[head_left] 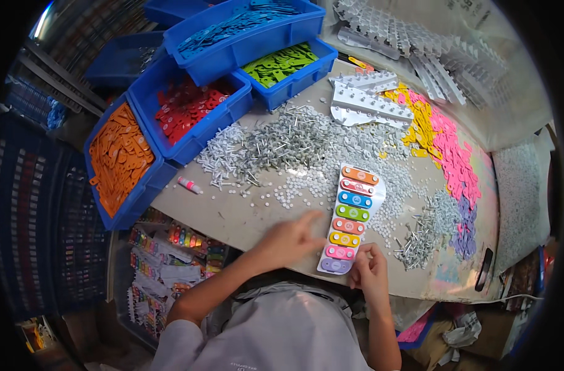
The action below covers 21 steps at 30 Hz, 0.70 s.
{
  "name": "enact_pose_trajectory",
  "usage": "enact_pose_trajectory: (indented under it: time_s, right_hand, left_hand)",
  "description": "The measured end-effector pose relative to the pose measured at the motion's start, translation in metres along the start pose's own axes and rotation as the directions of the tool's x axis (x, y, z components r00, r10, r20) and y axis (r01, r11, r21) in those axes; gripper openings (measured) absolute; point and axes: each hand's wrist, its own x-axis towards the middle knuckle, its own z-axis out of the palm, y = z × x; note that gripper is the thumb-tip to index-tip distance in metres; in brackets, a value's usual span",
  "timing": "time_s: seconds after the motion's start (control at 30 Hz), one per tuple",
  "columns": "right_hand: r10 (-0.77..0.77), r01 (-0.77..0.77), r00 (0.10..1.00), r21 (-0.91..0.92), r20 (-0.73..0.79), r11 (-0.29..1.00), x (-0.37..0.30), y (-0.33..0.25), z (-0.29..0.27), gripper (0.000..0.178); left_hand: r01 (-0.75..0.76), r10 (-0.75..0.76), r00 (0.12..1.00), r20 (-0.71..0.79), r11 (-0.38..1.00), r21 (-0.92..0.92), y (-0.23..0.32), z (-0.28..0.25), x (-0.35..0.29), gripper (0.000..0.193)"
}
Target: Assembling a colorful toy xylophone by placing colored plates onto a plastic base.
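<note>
A toy xylophone [352, 213] lies slightly tilted on the table in front of me, a white base with a column of bars in several colours, from orange at the far end to purple at the near end. Beside its left edge is my left hand [287, 240], a little blurred, index finger and thumb apart and pointing toward the bars; it holds nothing. By the near right corner is my right hand [371, 267], with fingers curled together close against the xylophone's edge. What sits between those fingertips, if anything, is hidden.
Blue bins hold orange [121, 157], red [189, 111], blue [239, 28] and green bars [281, 65]. Pins [288, 139] and white caps are heaped mid-table. White bases [371, 105] lie behind; yellow, pink [455, 157] and purple bars line the right. A small pink-and-white tube [190, 185] lies left.
</note>
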Motion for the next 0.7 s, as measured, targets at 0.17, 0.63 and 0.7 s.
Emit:
enact_pose_trajectory:
  time_s: [0.17,0.63,0.7]
  right_hand:
    - [-0.119,0.153,0.968,0.141,-0.222,0.978,-0.009,0.025,-0.006,0.012]
    - [-0.829,0.041,0.424,-0.906,-0.365,0.421,0.004,-0.021,-0.131,0.011]
    - [-0.856,-0.032,0.388,-0.933,-0.341,0.358,0.006,-0.023,-0.173,0.012]
  left_hand:
    - [0.054,0.412,0.672,-0.615,0.802,0.596,-0.043,-0.073,-0.01,0.01]
    - [0.174,0.572,0.589,-0.571,0.6,0.781,-0.074,-0.095,-0.018,0.01]
    - [0.113,0.473,0.599,-0.646,0.749,0.653,-0.071,-0.085,-0.022,0.009]
